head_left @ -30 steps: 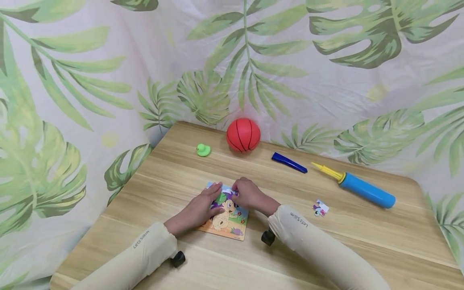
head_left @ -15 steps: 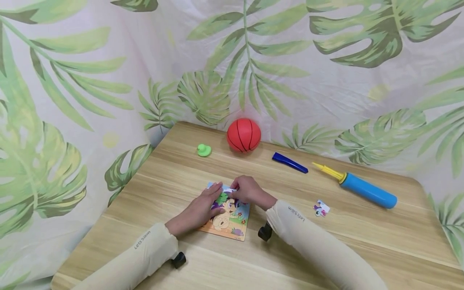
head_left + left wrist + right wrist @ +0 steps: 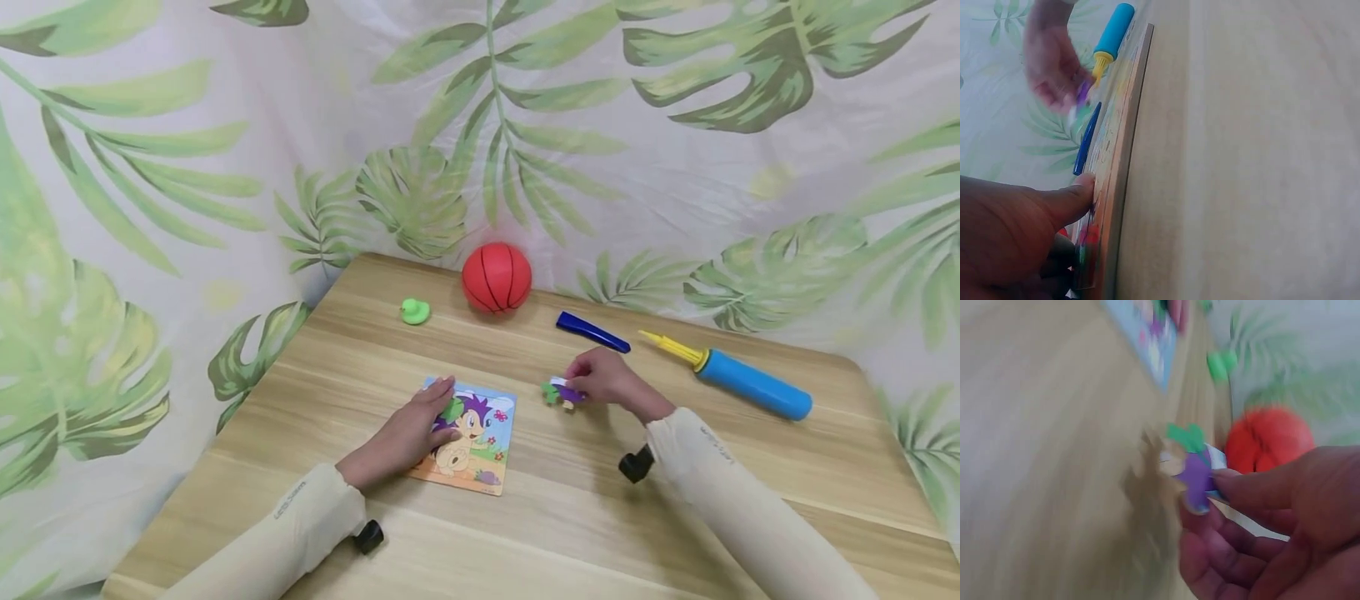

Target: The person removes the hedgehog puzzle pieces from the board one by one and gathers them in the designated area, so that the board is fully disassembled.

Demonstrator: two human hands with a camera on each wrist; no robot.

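My right hand (image 3: 606,379) pinches a jigsaw piece (image 3: 558,392), green, purple and white, between thumb and fingers above the table. In the right wrist view this puzzle piece (image 3: 1196,472) is held by its edge, slightly blurred. My left hand (image 3: 405,433) rests with extended fingers on the left side of a square picture puzzle (image 3: 468,482), which shows a purple-haired cartoon figure. In the left wrist view the left thumb (image 3: 1072,203) lies on the puzzle's surface near its edge. The left fingers cover part of the picture.
On the wooden table (image 3: 315,392) a green toy duck (image 3: 415,312) and a red ball (image 3: 497,277) stand at the back. A dark blue flat tool (image 3: 592,332) and a blue-and-yellow hand pump (image 3: 750,383) lie at the back right. A leaf-patterned cloth (image 3: 555,167) hangs behind.
My right hand has moved right, off the puzzle, carrying the jigsaw piece. The left hand has stayed in place. The loose piece formerly at right is no longer visible, perhaps behind the right arm.
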